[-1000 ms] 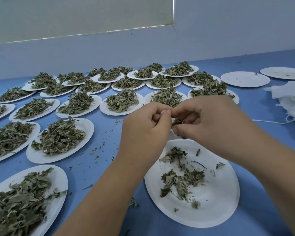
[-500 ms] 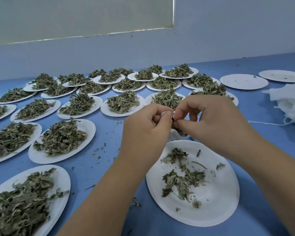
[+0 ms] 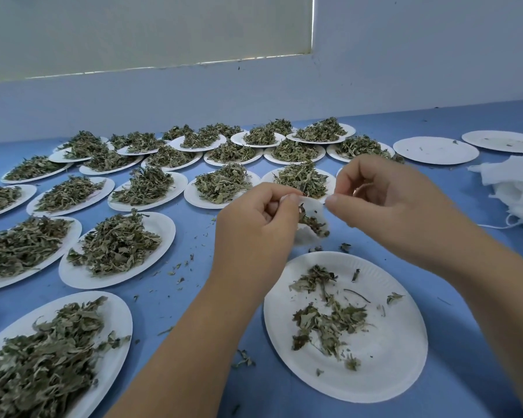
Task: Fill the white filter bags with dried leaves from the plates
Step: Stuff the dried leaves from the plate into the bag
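the left hand (image 3: 254, 227) and the right hand (image 3: 384, 203) meet in the air above the blue table (image 3: 453, 182), with a small white translucent filter bag (image 3: 305, 238) between them. the left thumb and forefinger pinch the bag's top rim at its 10 o'clock corner and the right thumb and forefinger pinch it at 2 o'clock. the other fingers are curled in. dark dried leaves (image 3: 313, 223) show through the bag. at 6 o'clock from the bag lies a round white paper plate (image 3: 390, 357) with a thin scatter of leaf bits (image 3: 329, 324). plates heaped with leaves (image 3: 166, 233) spread from 8 to 12 o'clock, two nearly bare plates (image 3: 435, 150) sit at 1 o'clock, and a heap of white bags (image 3: 520, 191) lies at 3 o'clock.
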A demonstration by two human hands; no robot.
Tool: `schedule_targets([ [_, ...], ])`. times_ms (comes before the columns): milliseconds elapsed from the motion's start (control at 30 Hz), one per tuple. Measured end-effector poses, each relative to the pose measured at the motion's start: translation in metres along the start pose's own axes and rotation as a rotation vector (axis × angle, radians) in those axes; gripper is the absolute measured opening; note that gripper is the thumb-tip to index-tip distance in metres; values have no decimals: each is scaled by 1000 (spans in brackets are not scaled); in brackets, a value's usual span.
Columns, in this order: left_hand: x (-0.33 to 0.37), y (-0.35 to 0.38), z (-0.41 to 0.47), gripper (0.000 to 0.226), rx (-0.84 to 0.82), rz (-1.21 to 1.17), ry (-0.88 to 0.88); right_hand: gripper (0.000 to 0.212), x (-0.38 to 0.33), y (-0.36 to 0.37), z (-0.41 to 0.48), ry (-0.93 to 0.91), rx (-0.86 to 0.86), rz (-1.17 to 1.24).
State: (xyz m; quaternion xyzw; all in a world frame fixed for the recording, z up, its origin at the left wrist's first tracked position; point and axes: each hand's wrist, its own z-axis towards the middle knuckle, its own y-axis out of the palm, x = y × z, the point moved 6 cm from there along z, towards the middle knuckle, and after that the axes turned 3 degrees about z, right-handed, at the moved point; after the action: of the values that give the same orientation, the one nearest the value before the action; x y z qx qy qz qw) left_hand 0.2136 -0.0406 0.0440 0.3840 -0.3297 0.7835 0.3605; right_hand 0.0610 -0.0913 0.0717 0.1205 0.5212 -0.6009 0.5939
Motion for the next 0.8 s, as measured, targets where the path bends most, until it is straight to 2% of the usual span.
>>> schedule_targets([
  [100, 0, -4, 1, 22, 41, -25, -16, 38, -2, 6, -4, -20, -135, -70],
  [167, 0, -5, 1, 20, 51, -43, -22, 43, -3, 10, -5, -43, -195, -129],
  [400, 0, -5, 1, 21, 36, -81, -36, 6, -8, 10, -2, -148, -94, -191],
  [667, 3, 0, -1, 20, -13, -38, -9, 10, 5, 12, 3, -90, -50, -117],
  [800, 5, 5, -3, 20, -63, -51, -1, 19, 20, 17, 6, 39, 19, -2],
])
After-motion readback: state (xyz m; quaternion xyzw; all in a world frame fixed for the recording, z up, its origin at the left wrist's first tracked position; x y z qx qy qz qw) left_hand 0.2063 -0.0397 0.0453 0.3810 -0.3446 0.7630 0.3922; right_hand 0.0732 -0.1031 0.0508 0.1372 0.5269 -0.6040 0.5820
